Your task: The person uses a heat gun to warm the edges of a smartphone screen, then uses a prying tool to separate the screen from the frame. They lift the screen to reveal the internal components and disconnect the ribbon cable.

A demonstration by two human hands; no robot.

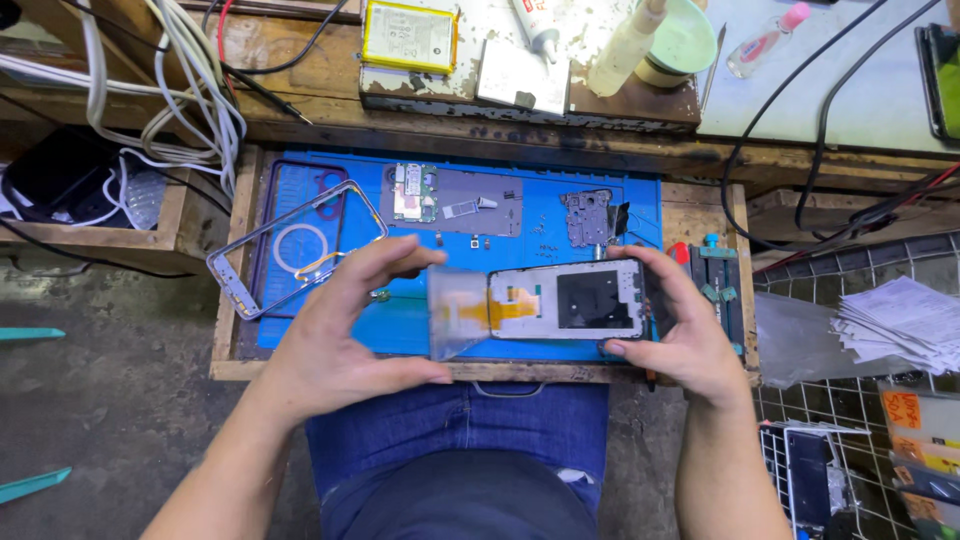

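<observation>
A worn wooden bench (480, 372) is seen from above, with a blue mat (560, 205) laid across most of its top and a raised shelf (300, 110) of chipped, paint-flaked wood running along its far edge. A grey concrete floor (110, 400), stained and dusty, is shown to the left of the bench, and a wire rack (850, 400) stands at its right edge. Everything is lit evenly from above, with soft shadows.
</observation>
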